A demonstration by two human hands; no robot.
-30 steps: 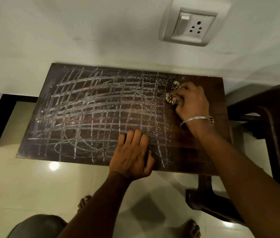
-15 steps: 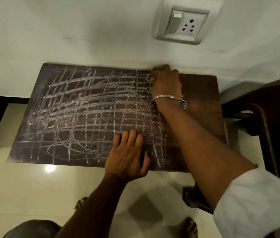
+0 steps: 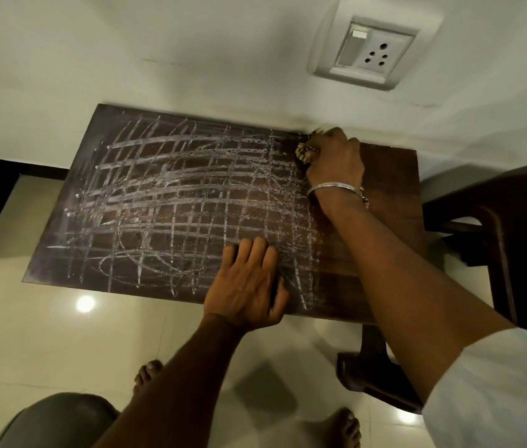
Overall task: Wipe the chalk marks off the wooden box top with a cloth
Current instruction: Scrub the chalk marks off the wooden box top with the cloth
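1. Chalk marks: white grid and loops over most of the wooden box top, spreading left of the right hand's fingers and beyond the left hand's fingertips.
2. Cloth: bunched, checked, at the far edge by the wall; right hand fingers curled tight around it.
3. Left hand: fingers flat, close together, holding nothing, pressed on the near edge.
4. Progress: bare strip right of the cloth-holding fingers; most still to wipe.
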